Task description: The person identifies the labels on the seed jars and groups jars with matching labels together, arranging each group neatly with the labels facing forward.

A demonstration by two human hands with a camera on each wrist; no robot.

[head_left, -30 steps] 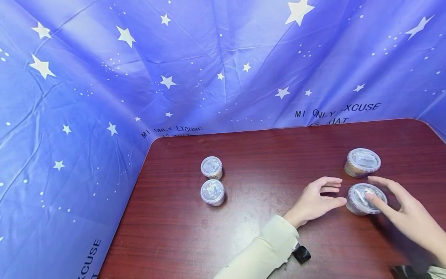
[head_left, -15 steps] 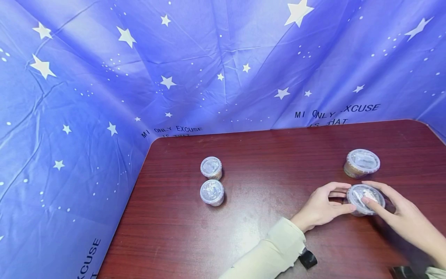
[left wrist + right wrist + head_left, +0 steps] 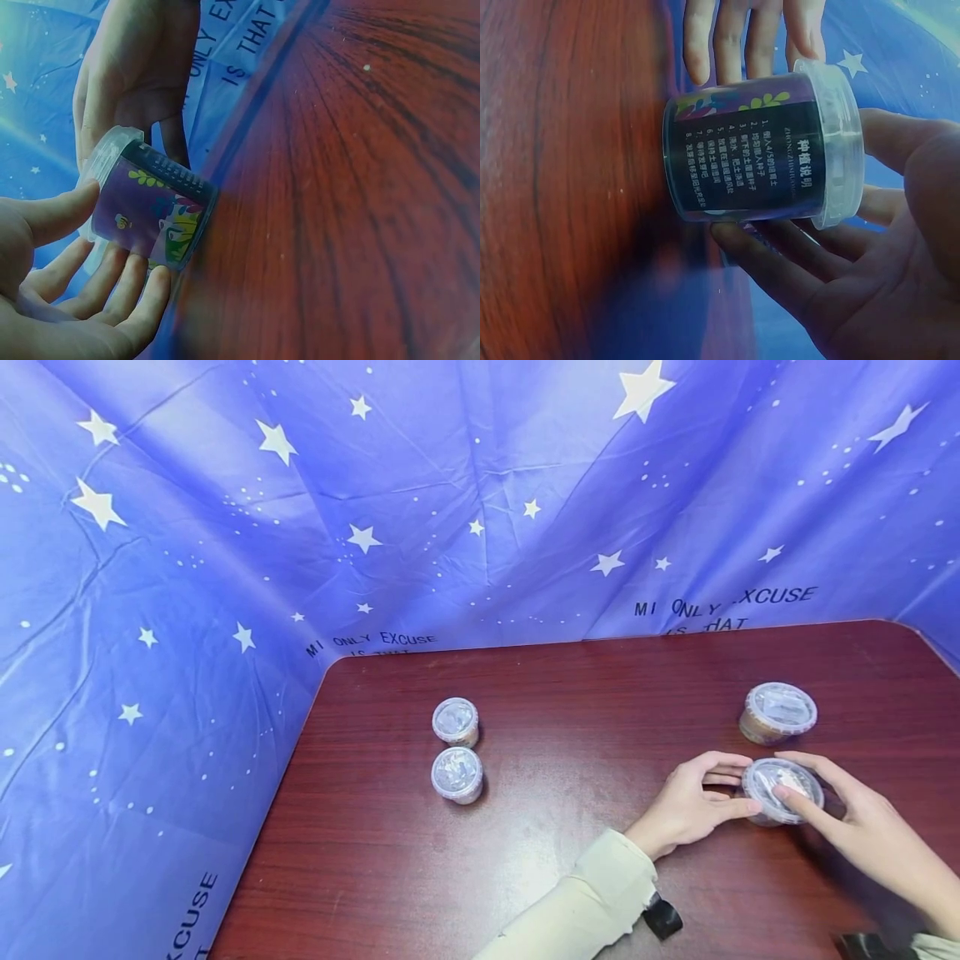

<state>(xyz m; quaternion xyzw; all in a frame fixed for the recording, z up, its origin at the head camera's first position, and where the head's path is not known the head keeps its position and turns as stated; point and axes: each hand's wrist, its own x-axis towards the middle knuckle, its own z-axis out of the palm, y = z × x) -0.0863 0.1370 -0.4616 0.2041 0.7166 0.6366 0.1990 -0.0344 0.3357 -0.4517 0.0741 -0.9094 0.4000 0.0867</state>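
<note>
Both hands hold one clear plastic planting cup [image 3: 762, 777] with a translucent lid, low over the table's right side. My left hand [image 3: 684, 806] grips it from the left, thumb by the lid's rim and fingers along its side. From the right, my right hand [image 3: 862, 818] holds the cup, its thumb on the lid. In the left wrist view the cup [image 3: 146, 206] shows a purple label with leaves and a bee. The right wrist view shows the cup's [image 3: 780, 161] black panel of numbered Chinese text. Its contents are hidden by the label.
Just behind the held cup stands another lidded cup [image 3: 780, 712]. Two more lidded cups, a rear one [image 3: 455, 720] and a front one [image 3: 457, 774], stand close together on the left of the dark red wooden table [image 3: 390, 877]. A blue star-printed cloth [image 3: 420, 468] hangs around the table.
My left hand has moved right and taken hold of the cup that my right hand grips. The cup has then shifted slightly left. The other cups stay put.
</note>
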